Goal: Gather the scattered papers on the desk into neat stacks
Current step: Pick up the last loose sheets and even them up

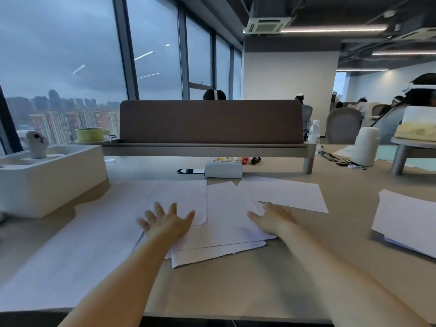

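View from a head-worn camera, looking down a person's two bare forearms onto a pale surface (236, 284) in an open office beside tall windows.

The scattered papers (224, 208) lie overlapping at crooked angles in the middle of the surface, with a few corners poking toward the front edge. A wide sheet (77, 251) covers the front left area. A separate stack of papers (405, 220) sits at the right edge.

The left hand (167, 221) is palm down over the loose sheets, fingers (157, 208) straight and fanned apart, holding nothing. The right hand (274, 219) lies palm down on the sheets just beside it, fingers stretched forward and loose, gripping nothing.

Judged risks: flat palms dragging inward could buckle or crease the top sheets while lower ones stay put. Sheets nearest the front edge could slip off if swept toward the body. A large white box (52, 185) at the left edge leaves little room on that side.

Hard to make out: the left fingers are motion-blurred, so contact with the paper cannot be confirmed. The right fingertips blend into the paper. The right-hand stack is cut off by the frame, and any print on the sheets is unreadable
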Motion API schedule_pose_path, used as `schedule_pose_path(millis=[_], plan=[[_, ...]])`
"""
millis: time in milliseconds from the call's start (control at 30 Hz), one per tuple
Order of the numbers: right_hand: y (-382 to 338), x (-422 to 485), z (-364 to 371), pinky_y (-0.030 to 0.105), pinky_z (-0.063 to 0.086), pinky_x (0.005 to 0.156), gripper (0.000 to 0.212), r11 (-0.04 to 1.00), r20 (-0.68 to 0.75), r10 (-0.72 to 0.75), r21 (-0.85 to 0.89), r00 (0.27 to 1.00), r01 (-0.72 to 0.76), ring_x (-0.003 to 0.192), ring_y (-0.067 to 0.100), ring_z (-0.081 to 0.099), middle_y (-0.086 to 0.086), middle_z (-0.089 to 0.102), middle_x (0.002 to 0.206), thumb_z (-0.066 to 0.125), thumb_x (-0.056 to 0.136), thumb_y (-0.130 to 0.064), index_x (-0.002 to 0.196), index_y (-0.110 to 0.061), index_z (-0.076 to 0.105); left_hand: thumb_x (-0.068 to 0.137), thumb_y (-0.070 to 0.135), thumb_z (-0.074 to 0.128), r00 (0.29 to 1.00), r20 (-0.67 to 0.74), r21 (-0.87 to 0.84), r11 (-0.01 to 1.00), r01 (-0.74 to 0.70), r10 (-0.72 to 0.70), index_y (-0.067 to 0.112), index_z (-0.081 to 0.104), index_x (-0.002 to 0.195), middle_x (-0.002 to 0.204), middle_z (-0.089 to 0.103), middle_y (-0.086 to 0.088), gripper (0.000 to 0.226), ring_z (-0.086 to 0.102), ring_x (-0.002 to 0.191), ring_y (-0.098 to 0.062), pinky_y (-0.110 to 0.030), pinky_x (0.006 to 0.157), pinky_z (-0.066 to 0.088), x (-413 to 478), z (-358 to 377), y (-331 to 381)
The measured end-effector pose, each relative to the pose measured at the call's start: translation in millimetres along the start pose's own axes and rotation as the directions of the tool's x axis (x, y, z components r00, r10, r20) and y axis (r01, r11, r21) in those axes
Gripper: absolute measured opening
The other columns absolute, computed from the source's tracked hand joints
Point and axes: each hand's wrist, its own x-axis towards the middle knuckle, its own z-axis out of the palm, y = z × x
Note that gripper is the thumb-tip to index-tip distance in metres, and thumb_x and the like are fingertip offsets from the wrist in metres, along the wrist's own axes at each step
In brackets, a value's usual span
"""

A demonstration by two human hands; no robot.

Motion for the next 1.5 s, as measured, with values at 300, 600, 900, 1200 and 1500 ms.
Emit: schedule_pose_path(millis=[300, 600, 900, 1200, 1500], plan=[[-20, 1, -4, 0.037, 0.038, 0.102, 0.087, 0.847, 0.102, 0.014, 0.527, 0.995, -0.066, 0.135, 0.03, 0.035, 0.007, 0.031, 0.152, 0.059, 0.084, -0.055, 0.147, -0.008, 0.022, 0.083, 0.077, 0.025, 0.997, 0.02, -0.141, 0.987, -0.075, 0.079, 0.039, 0.01, 0.15, 0.162, -0.002, -0.003, 0.078, 0.003, 0.147, -0.035, -0.055, 0.116, 0.005, -4, -1, 4], [-24, 1, -7, 0.034, 0.049, 0.084, 0.081, 0.604, 0.208, 0.01, 0.779, 0.978, -0.172, 0.111, 0.029, 0.056, 0.012, 0.054, 0.129, 0.072, 0.081, -0.039, 0.142, -0.005, 0.031, 0.078, 0.082, 0.016, 0.993, 0.121, 0.013, 1.0, -0.009, 0.008, 0.036, 0.018, 0.149, 0.159, 0.012, -0.002, 0.084, 0.01, 0.144, -0.036, -0.054, 0.111, 0.013, -8, 0, -4], [-16, 2, -2, 0.032, 0.045, 0.078, 0.048, 0.542, 0.078, 0.218, 0.819, 0.973, -0.188, 0.091, 0.028, 0.053, 0.02, 0.056, 0.112, 0.07, 0.079, 0.002, 0.118, 0.011, 0.043, 0.073, 0.083, 0.039, 0.999, -0.028, -0.023, 0.999, -0.027, 0.026, 0.036, 0.025, 0.146, 0.157, 0.019, -0.006, 0.088, 0.015, 0.144, -0.034, -0.052, 0.114, 0.01, 7, -9, -31], [-24, 4, -4, 0.031, 0.043, 0.079, 0.028, 0.959, 0.016, 0.108, 0.263, 0.994, -0.108, 0.106, 0.029, 0.056, 0.009, 0.063, 0.111, 0.058, 0.082, -0.026, 0.104, -0.009, 0.063, 0.07, 0.083, 0.045, 0.961, 0.189, -0.024, 0.979, -0.204, 0.204, 0.043, 0.023, 0.145, 0.159, 0.012, 0.004, 0.087, 0.009, 0.147, -0.027, -0.051, 0.116, 0.009, 3, -11, -41], [-11, -1, -9, 0.031, 0.024, 0.052, 0.034, 0.798, -0.146, 0.06, 0.602, 0.988, 0.04, 0.057, 0.019, 0.034, 0.004, 0.037, 0.064, 0.048, 0.095, -0.011, 0.063, -0.013, 0.036, 0.09, 0.062, 0.04, 0.988, 0.148, -0.044, 0.998, -0.047, 0.053, 0.042, 0.014, 0.149, 0.16, 0.0, -0.006, 0.068, 0.007, 0.145, -0.038, -0.056, 0.116, 0.013, 20, -16, -63]])
